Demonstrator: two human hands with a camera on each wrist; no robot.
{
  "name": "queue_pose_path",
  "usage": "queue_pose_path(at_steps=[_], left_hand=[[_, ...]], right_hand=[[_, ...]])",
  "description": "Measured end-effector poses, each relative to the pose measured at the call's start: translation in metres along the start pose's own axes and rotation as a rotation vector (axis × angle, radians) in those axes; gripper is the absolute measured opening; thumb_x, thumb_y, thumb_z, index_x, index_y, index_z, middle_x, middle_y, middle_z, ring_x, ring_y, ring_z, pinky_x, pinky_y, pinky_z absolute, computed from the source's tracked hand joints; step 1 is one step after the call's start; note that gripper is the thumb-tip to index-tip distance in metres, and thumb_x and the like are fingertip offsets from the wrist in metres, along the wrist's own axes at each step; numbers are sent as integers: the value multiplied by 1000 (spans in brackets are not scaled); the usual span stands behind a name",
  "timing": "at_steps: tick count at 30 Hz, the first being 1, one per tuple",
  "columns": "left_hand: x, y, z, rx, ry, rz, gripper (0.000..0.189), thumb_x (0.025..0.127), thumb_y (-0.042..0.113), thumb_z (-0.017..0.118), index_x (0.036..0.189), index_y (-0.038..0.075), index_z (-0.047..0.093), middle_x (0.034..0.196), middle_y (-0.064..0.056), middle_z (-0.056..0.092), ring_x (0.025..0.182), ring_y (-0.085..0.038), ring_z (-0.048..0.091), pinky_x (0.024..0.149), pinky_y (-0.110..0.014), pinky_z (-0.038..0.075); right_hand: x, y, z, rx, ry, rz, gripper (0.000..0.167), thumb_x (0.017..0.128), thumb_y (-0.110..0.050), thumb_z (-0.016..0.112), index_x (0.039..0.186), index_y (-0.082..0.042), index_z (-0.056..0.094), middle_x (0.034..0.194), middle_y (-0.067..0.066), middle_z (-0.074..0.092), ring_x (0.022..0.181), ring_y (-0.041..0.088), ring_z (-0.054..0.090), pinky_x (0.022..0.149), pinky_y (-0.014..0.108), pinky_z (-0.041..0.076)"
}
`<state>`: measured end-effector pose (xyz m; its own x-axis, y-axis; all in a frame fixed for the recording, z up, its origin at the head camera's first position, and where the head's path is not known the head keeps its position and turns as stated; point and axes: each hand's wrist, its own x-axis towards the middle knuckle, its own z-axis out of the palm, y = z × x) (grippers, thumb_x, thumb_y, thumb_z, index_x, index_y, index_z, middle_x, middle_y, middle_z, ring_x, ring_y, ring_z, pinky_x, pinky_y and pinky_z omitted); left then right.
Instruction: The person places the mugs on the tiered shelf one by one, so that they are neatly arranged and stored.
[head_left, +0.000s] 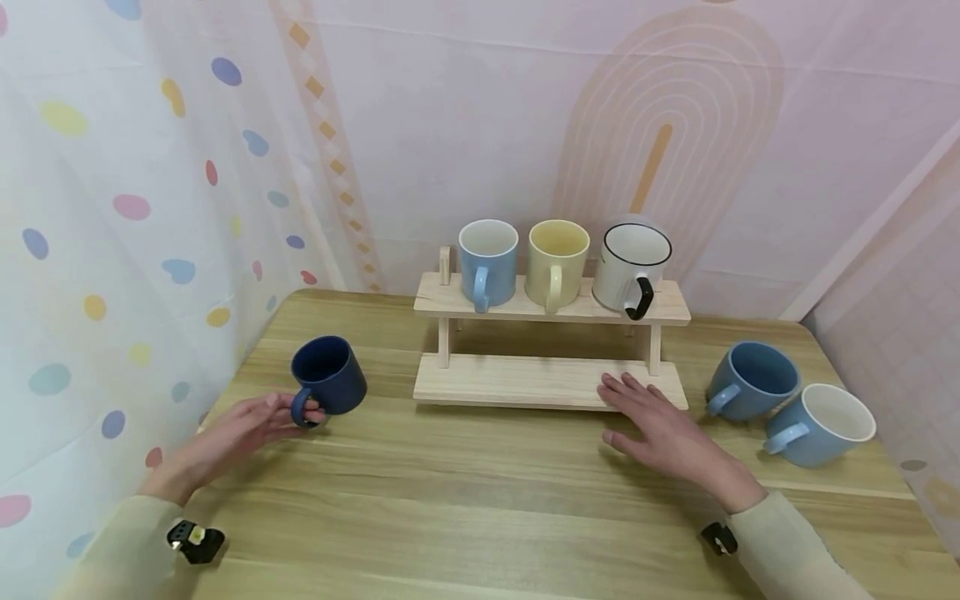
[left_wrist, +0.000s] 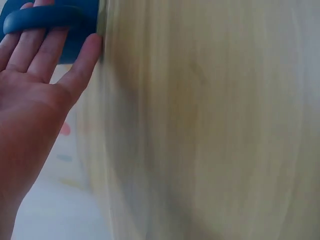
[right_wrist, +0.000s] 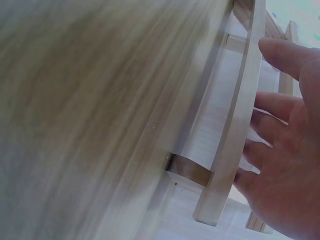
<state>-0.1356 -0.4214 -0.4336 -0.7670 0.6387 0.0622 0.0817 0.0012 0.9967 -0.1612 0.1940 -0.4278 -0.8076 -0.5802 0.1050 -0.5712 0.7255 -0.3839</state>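
Observation:
My left hand (head_left: 251,427) has fingers reaching through the handle of a navy blue mug (head_left: 333,385) at the left of the table. In the left wrist view the fingers (left_wrist: 34,57) look fairly straight under the mug handle (left_wrist: 45,18), the thumb apart from it. Whether the mug touches the table cannot be told. My right hand (head_left: 663,433) lies spread at the lower tier of a wooden two-tier rack (head_left: 510,380), holding nothing. Seen from the right wrist, its fingers (right_wrist: 274,127) are at the edge of the rack board (right_wrist: 235,130).
Along the rack's top tier stand a light blue mug (head_left: 491,271), a yellow mug (head_left: 542,271) and a white mug (head_left: 617,271) with a black handle. Farther right, a grey-blue mug (head_left: 742,392) and a light blue mug with white inside (head_left: 813,437) sit side by side. Patterned cloth (head_left: 465,125) hangs behind.

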Motion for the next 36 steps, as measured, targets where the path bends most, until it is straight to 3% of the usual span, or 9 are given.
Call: queue_pose_path(at_steps=[5, 9, 16, 20, 29, 36], left_hand=[[8, -7, 9, -59, 45, -9, 47, 115, 10, 19, 133, -18, 52, 129, -19, 69, 128, -21, 63, 108, -30, 49], [15, -9, 15, -48, 123, -48, 42, 115, 10, 26, 124, -21, 53, 113, -12, 71, 119, -18, 67, 104, -29, 52], [16, -4, 27, -49, 271, -106, 33, 114, 12, 36, 104, -5, 63, 105, -10, 73, 112, -19, 71, 100, -30, 55], [17, -2, 37, -47, 325, -129, 31, 113, 13, 42, 101, -2, 66, 105, -11, 76, 111, -18, 72, 98, -28, 55], [23, 3, 62, -20, 364, -81, 29, 112, 9, 44, 105, -4, 68, 103, -10, 77, 110, -15, 72, 96, -24, 56], [28, 12, 81, 95, 410, -59, 31, 112, 10, 45, 100, -11, 65, 106, -15, 77, 112, -17, 72, 96, -24, 55]], right_hand=[[0, 1, 1, -1, 9, -5, 64, 100, -31, 70, 153, -3, 49, 163, 15, 38, 151, 42, 30, 119, 67, 24], [0, 1, 1, -4, 11, -5, 64, 100, -31, 70, 153, -3, 49, 163, 15, 39, 151, 42, 30, 119, 67, 24], [-1, 2, 0, 5, 1, 5, 64, 100, -31, 70, 154, -4, 48, 164, 15, 38, 152, 42, 29, 120, 67, 23], [-1, 2, 0, 11, -2, 7, 64, 100, -32, 70, 154, -4, 48, 164, 15, 37, 152, 42, 28, 120, 67, 23], [-1, 3, 1, 18, -2, 8, 65, 101, -33, 69, 155, -5, 48, 165, 14, 37, 152, 42, 27, 120, 66, 22], [-1, 2, 0, 12, -3, 15, 65, 100, -32, 71, 155, -5, 48, 165, 13, 37, 153, 42, 27, 120, 66, 22]])
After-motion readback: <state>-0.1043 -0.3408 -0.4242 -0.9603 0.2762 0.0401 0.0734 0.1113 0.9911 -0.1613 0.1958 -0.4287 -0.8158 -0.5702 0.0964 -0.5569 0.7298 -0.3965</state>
